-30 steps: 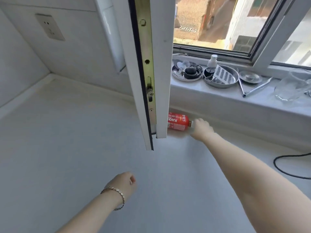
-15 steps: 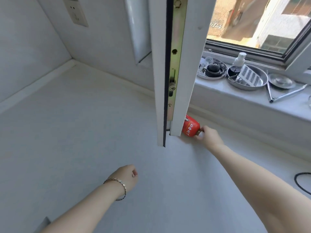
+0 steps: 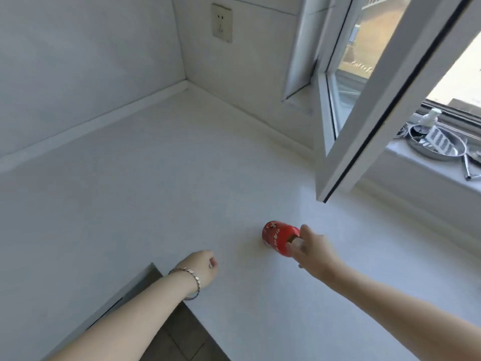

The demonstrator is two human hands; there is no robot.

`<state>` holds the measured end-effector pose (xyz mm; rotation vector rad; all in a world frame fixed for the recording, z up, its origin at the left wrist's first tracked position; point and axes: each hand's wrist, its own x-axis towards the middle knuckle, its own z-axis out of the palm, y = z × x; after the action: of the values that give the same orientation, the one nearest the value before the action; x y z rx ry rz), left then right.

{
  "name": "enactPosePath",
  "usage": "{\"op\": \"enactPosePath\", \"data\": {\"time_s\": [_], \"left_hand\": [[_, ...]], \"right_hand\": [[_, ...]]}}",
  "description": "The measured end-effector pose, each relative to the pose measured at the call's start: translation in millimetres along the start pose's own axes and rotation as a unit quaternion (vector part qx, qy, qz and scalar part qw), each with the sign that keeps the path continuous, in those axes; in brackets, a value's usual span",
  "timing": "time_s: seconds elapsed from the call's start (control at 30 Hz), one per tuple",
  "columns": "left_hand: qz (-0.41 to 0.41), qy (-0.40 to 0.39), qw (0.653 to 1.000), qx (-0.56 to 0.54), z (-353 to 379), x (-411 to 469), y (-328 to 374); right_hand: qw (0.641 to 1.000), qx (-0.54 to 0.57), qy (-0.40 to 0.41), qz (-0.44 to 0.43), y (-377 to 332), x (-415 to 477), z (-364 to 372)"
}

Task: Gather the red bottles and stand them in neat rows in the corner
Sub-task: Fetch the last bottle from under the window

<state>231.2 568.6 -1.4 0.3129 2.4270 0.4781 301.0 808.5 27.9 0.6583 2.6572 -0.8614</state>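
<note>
One red bottle [image 3: 277, 237] with white lettering is held tilted, its base pointing toward the wall corner, just above the white counter [image 3: 156, 191]. My right hand [image 3: 311, 250] is shut on its neck end, which the fingers hide. My left hand [image 3: 201, 265], wearing a bracelet, is curled into a loose fist over the counter's front edge, to the left of the bottle and apart from it. The corner [image 3: 186, 83] where the two walls meet lies far back, with no bottles in it.
An open window sash [image 3: 369, 121] juts over the counter at right, above and behind the bottle. The sill holds a metal dish [image 3: 434, 145] with a small white bottle and tongs. A wall socket [image 3: 221, 22] sits above the corner. Dark floor [image 3: 177, 329] shows below the counter edge.
My right hand has pulled the red bottle out from behind the window sash, toward me and to the left over the counter. The view has swung left toward the corner.
</note>
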Motion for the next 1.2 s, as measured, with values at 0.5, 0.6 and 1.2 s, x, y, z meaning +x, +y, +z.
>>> {"op": "enactPosePath", "data": {"time_s": [0.5,0.6,1.2], "left_hand": [[-0.268,0.173,0.943,-0.091,-63,-331,-384],[-0.327,0.215,0.912,-0.124,-70,-396,-447],[-0.507,0.282,0.77,-0.266,-87,-533,-695]], "right_hand": [[0.912,-0.162,-0.185,-0.328,-390,-196,250],[0.897,-0.16,-0.2,-0.36,-450,-235,300],[0.878,-0.109,-0.244,-0.398,-703,-268,545]]}}
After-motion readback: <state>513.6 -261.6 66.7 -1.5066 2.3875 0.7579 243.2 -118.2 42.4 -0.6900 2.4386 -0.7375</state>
